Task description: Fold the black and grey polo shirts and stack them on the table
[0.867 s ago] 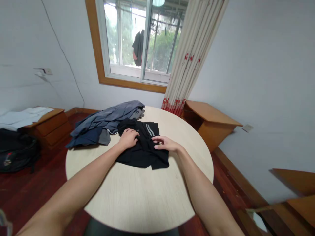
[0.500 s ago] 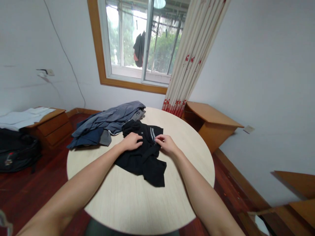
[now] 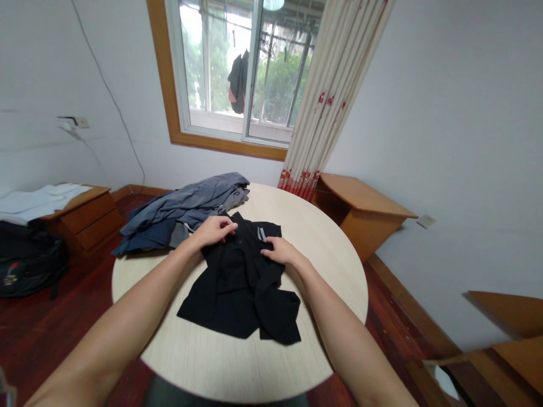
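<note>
A black shirt (image 3: pixel 233 282) with two short grey stripes lies spread and creased on the round table. My left hand (image 3: pixel 214 230) is at its upper left, beside the pile of clothes, with curled fingers closed on the black cloth. On the other side, just below the grey stripes, my right hand (image 3: pixel 280 250) has its thumb and forefinger at the shirt and a fold of cloth between them. The other fingertips of both hands are partly hidden. The shirt's lower part and one sleeve reach toward me.
Grey and navy clothes (image 3: pixel 182 206) are heaped at the table's far left. The pale round table (image 3: pixel 203 367) has a curved edge close to me. A wooden desk (image 3: pixel 365 198) stands beyond it to the right, and a low drawer cabinet (image 3: pixel 91 217) to the left.
The black shirt is spread wider and its lower part lies nearer to me. My left hand has moved up and left; my right hand has shifted slightly down and off the stripes.
</note>
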`<state>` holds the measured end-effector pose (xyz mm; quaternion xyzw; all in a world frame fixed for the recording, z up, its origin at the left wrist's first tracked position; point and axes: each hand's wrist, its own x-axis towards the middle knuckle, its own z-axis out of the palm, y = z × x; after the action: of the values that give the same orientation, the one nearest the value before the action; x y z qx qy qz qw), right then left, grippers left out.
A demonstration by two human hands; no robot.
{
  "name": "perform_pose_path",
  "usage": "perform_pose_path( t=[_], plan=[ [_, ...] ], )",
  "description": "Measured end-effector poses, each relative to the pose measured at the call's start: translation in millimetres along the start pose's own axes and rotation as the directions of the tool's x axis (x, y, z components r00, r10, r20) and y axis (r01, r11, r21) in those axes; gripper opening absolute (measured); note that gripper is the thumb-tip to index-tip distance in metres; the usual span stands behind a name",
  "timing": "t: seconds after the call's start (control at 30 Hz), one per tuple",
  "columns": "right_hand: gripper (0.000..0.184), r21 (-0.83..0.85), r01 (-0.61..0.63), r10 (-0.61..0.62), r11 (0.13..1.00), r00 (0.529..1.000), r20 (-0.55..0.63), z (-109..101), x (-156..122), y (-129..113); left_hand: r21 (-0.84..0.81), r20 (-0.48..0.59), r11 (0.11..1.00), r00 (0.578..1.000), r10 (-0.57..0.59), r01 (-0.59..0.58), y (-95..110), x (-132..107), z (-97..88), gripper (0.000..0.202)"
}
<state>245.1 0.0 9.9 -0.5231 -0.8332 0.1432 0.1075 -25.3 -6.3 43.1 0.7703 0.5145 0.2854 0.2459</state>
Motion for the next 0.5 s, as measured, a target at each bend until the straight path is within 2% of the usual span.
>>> perform_pose_path(
  t=[0.07,0.1,0.23,0.37,0.43,0.47,0.5],
  plan=[
    [0.035,0.043,0.028,-0.028,0.999,1.000,-0.001,-0.9,1.0,4.6,0.216,-0.145,0.976,0.989,-0.006,0.037,-6.9,0.2,-1.6,0.041],
    [0.031,0.070,0.040,-0.040,0.997,0.999,-0.006,-1.1,1.4,6.8,0.313,-0.172,0.949,0.985,0.016,0.039,-9.8,0.2,-0.2,0.041],
    [0.020,0.176,0.073,-0.065,0.982,0.997,-0.049,0.9,2.9,13.9,0.533,-0.138,0.846,0.989,0.045,0.037,-18.8,0.9,14.3,0.068],
    [0.016,0.290,0.115,-0.057,0.950,0.978,-0.198,2.0,7.7,23.2,0.571,-0.144,0.809,0.987,-0.069,0.140,-25.5,3.0,24.2,0.082],
    [0.016,0.354,0.129,0.007,0.926,0.933,-0.359,-3.2,10.0,32.7,0.553,-0.161,0.809,0.978,-0.130,0.198,-27.4,3.8,23.6,0.087],
    [0.018,0.388,0.124,0.075,0.913,0.884,-0.461,-7.8,10.4,39.3,0.541,-0.172,0.811,0.973,-0.153,0.223,-27.8,3.9,22.4,0.088],
    [0.021,0.423,0.118,0.156,0.898,0.814,-0.559,-13.5,9.9,47.1,0.529,-0.184,0.814,0.969,-0.168,0.241,-27.7,4.0,20.9,0.089]
  ],
)
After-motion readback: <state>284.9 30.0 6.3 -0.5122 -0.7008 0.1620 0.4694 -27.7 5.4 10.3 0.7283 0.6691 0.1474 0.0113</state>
